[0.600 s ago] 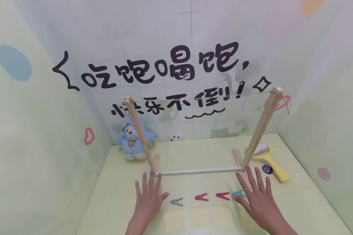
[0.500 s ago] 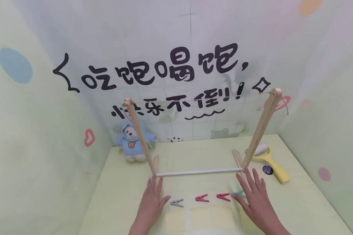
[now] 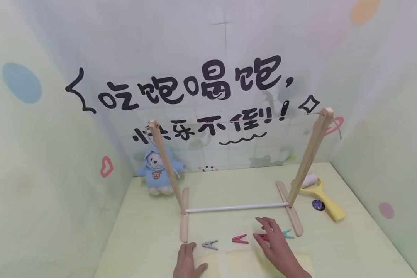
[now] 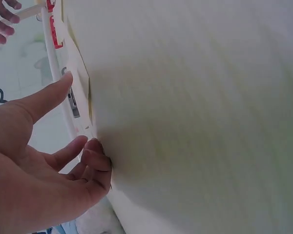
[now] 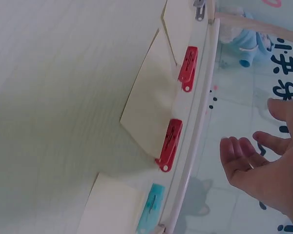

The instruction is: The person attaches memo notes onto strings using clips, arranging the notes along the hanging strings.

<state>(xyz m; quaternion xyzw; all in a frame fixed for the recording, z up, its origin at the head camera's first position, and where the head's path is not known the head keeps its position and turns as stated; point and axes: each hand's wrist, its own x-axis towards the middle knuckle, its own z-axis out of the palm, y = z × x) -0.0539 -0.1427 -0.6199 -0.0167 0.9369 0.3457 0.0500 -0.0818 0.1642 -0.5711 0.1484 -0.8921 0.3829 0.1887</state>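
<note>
My left hand (image 3: 187,262) rests on the table beside the leftmost pale yellow paper square (image 3: 210,264), its fingers loosely bent and holding nothing. Over the right red clothespin (image 5: 171,141) hovers my right hand (image 3: 277,247), thumb apart from the relaxed fingers; in the right wrist view a gap shows between hand and pins. Left of it lie another red clothespin (image 3: 240,239) and a grey clothespin (image 3: 210,244). A teal clothespin (image 3: 287,233) is to its right. More paper squares (image 3: 239,262) lie in a row before the pins, partly under my right hand.
Behind the pins stands a wooden frame (image 3: 307,158) with a string across its top and a white rod (image 3: 236,207) low down. A plush bear (image 3: 157,170) sits back left. A yellow-handled roller (image 3: 328,202) and a dark round object (image 3: 318,205) lie right.
Both hands have drawn back from the frame's feet toward the front. The right has also moved left over a red clothespin; the left is now beside the leftmost paper. Pins and papers have stayed put.
</note>
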